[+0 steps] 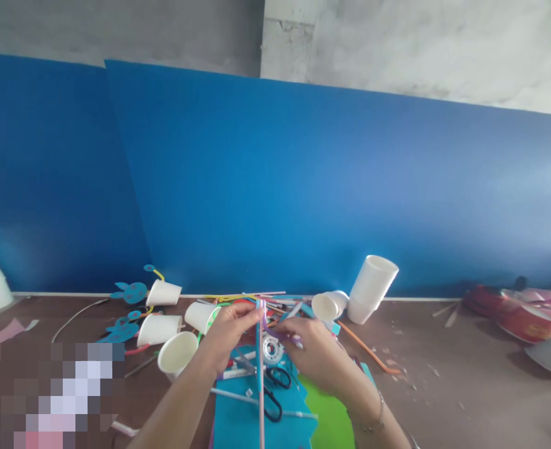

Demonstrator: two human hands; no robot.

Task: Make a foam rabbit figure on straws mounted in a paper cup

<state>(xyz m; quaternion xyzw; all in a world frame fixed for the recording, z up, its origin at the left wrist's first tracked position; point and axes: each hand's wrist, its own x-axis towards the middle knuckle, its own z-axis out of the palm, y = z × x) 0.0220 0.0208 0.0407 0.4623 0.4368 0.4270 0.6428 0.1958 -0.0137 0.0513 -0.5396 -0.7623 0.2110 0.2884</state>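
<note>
My left hand (226, 333) pinches a few straws between thumb and fingers; a long pale pink straw (261, 405) runs from it toward me, beside a blue one. Close by on the right, my right hand (315, 349) has its fingers curled on a purple straw (280, 335), whose other end reaches the straws in my left hand. Below the hands lie a clear tape roll (272, 350) and black-handled scissors (275, 408), partly covered by the straws. They rest on blue paper (238, 424), with green paper (329, 411) under my right wrist.
White paper cups (178, 352) lie around on the left, some with blue cut-out shapes (133, 293) on straws. A leaning cup stack (371, 290) stands right of centre near an orange straw (369, 346). Red and pink items (528, 318) sit far right. A blue panel (303, 187) borders the table.
</note>
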